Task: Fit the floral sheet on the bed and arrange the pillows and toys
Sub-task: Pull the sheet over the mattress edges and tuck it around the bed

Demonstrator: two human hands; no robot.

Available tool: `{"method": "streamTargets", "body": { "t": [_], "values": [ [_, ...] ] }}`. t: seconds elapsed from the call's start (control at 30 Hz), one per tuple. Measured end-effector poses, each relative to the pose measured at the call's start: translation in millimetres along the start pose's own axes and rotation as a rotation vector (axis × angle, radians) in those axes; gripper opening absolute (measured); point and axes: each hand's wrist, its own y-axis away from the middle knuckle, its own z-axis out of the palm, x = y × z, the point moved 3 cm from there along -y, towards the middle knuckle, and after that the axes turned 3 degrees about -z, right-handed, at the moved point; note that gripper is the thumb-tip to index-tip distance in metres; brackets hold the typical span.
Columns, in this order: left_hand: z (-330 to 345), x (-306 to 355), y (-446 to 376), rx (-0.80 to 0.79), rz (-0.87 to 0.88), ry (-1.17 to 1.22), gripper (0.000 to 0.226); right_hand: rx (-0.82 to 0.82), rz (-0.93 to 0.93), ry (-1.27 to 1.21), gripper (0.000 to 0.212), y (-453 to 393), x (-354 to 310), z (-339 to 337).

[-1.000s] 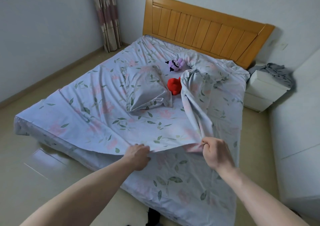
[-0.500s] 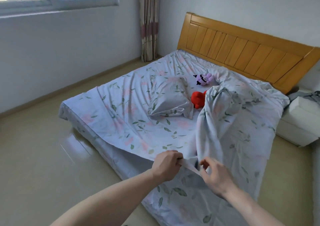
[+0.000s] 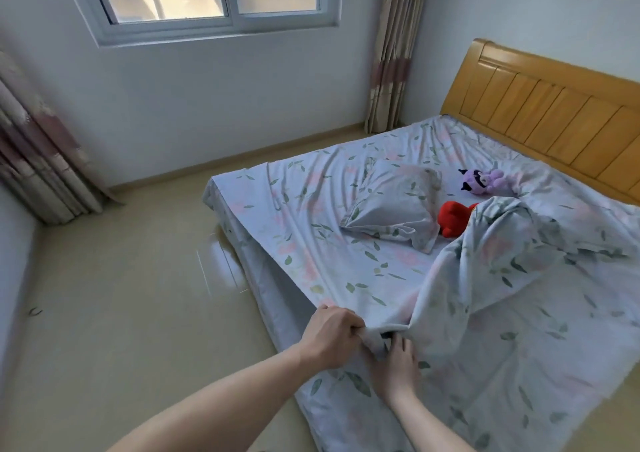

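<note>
Both hands have closed together; left hand (image 3: 334, 335) grips floral sheet (image 3: 381, 268) edge; right hand (image 3: 398, 368) lies flat beneath it.

Matt wrinkled cloth floral sheet (image 3: 346, 243), glossy wooden headboard (image 3: 554, 119), shiny smooth floor (image 3: 138, 278), plush toys (image 3: 479, 179).

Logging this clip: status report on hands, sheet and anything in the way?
Left hand grips floral sheet edge at bed's foot. Right hand flat under the fold. Sheet bunched, not fitted. Pillow, red toy, purple toy on it.
</note>
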Motion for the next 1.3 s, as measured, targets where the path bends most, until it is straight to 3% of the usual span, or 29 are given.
{"method": "streamTargets", "body": {
  "t": [0.07, 0.2, 0.3, 0.4, 0.5, 0.53, 0.63, 0.73, 0.9, 1.17, 1.3],
  "values": [
    [-2.2, 0.2, 0.1, 0.006, -0.027, -0.011, 0.015, 0.019, 0.005, -0.069, 0.027, -8.2, 1.6, -3.1],
    [-8.1, -4.5, -3.9, 0.040, -0.084, -0.026, 0.028, 0.078, -0.038, -0.198, 0.029, -9.0, 10.8, -31.6],
    [-11.1, -11.6, -5.0, 0.019, -0.099, -0.051, 0.031, 0.105, -0.143, -0.102, 0.031, -2.8, 16.8, -64.8],
    [-7.1, -18.9, -4.2, -0.011, -0.115, -0.066, 0.027, -0.026, -0.241, 0.082, 0.031, -0.1, 15.3, -88.1],
    [7.1, -23.0, -1.0, -0.085, -0.122, -0.121, 0.024, -0.219, -0.269, 0.308, 0.008, 7.7, 13.0, -97.2],
    [13.0, -20.8, 0.0, -0.116, -0.115, -0.145, 0.024, -0.261, -0.277, 0.346, 0.009, 10.9, 10.6, -99.9],
    [30.8, -0.3, 1.6, -0.156, 0.014, -0.251, 0.012, -0.325, -0.300, 0.340, 0.007, 17.2, 1.0, -103.9],
    [45.8, 27.0, -1.1, -0.142, 0.119, -0.202, 0.013, -0.353, -0.303, 0.310, 0.003, 20.3, 1.2, -104.9],
    [47.9, 39.9, -7.2, -0.072, 0.074, 0.049, 0.009, -0.308, -0.198, 0.407, 0.017, 21.4, 48.2, -114.3],
    [47.4, 47.9, 0.6, -0.015, 0.067, 0.105, 0.020, -0.120, 0.021, 0.446, 0.029, 10.6, 153.4, -93.0],
    [41.9, 38.2, 1.7, -0.003, 0.041, 0.070, 0.021, -0.089, 0.115, 0.361, 0.018, 17.5, 177.7, -105.9]
  ]
}}
